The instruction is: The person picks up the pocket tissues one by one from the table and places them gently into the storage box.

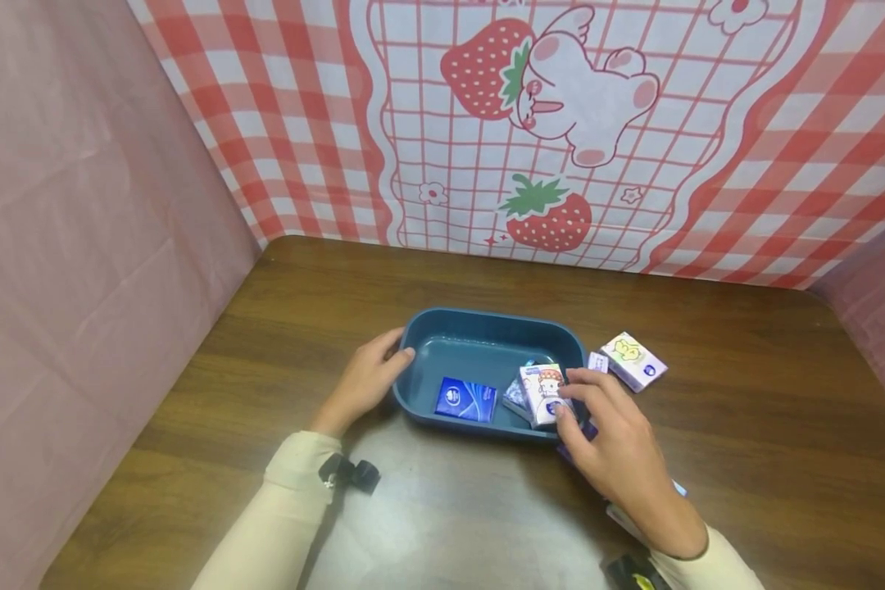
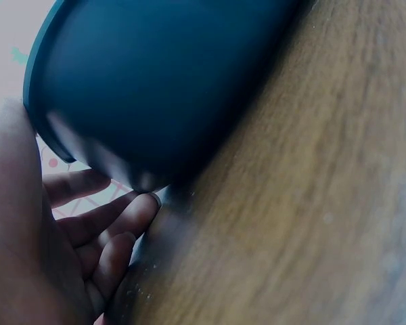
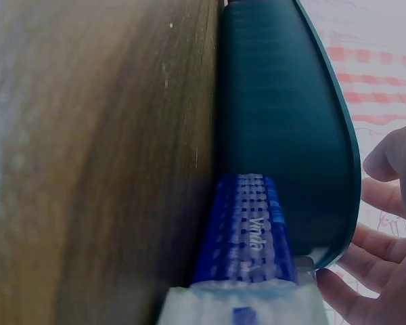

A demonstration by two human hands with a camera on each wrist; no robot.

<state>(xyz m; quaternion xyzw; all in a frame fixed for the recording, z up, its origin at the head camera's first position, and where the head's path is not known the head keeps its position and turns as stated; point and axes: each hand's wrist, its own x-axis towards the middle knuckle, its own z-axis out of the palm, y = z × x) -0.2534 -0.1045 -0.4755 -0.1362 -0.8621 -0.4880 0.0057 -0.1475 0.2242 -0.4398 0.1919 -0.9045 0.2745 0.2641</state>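
Observation:
My left hand (image 1: 372, 373) grips the left end of a dark teal plastic basin (image 1: 490, 317), thumb over the rim and fingers against the outer wall. Inside the basin, a blue tissue pack (image 1: 466, 400) lies flat near the front wall. Toward the right end, a white tissue pack with a cartoon print (image 1: 542, 385) leans on a blue-and-white tissue pack (image 1: 515, 399). Over the basin's right rim is my right hand (image 1: 615, 434), its fingers loosely bent and spread, fingertips at the cartoon pack's edge. In the right wrist view nothing shows between those fingers.
Right of the basin lies a tissue pack with a yellow print (image 1: 632, 360), beside a partly hidden pale pack (image 1: 598, 363). A blue Vinda tissue pack (image 3: 247, 233) and a pale pack (image 3: 243, 305) lie along the basin's outer side. A checked cloth (image 1: 302, 123) hangs behind the wooden table (image 1: 265, 344).

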